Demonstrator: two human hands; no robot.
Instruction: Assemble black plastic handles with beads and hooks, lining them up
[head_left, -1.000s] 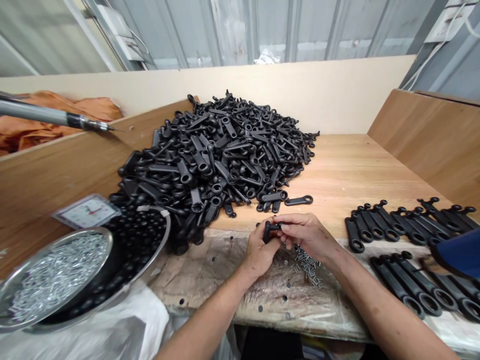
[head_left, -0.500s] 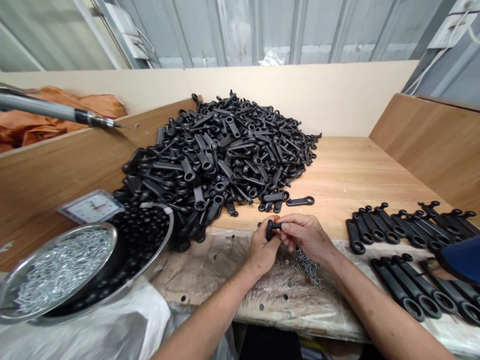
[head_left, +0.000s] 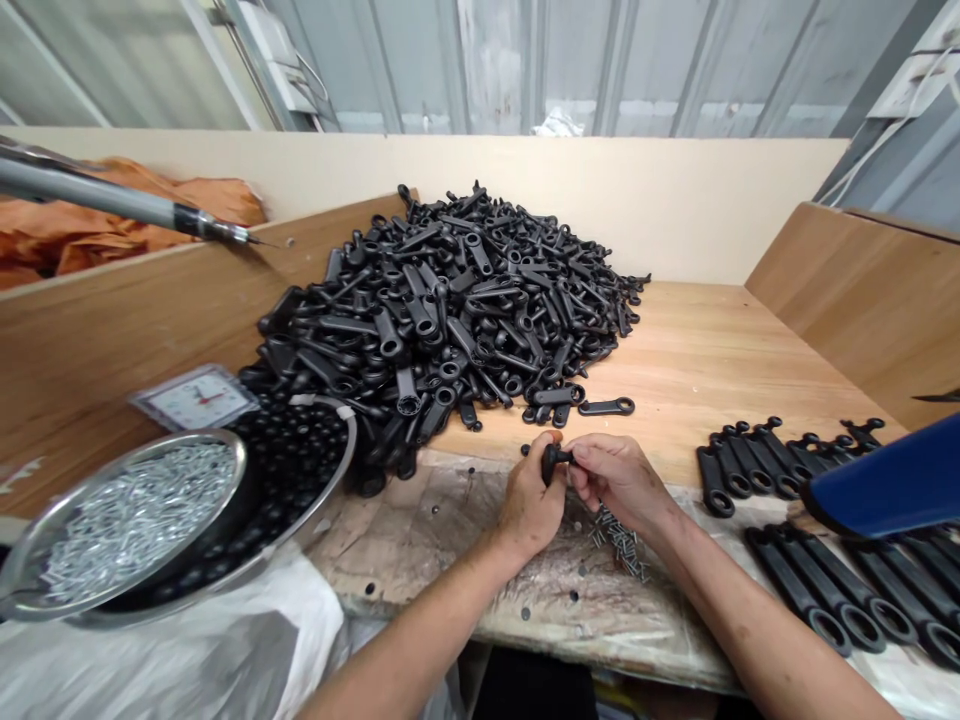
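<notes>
Silver metal bowl (head_left: pixel 241 460) of small shiny metal pins (head_left: pixel 142 520), near left, overlapping a larger metal-rimmed bowl (head_left: pixel 351 445) of round black knobs (head_left: pixel 296 445). Big heap of black ring-ended levers (head_left: pixel 457 310) to the right of that, far side of wooden bench (head_left: pixel 712 350). Left hand (head_left: pixel 532 500), near centre: fingers wrapped round a black plastic piece (head_left: pixel 551 462), mostly hidden. Right hand (head_left: pixel 621 480): fingertips pinched on its right end. Loose pins (head_left: pixel 624 548) below right hand. Far right: blue sleeve (head_left: pixel 892 480) over rows of black levers (head_left: pixel 795 585).
</notes>
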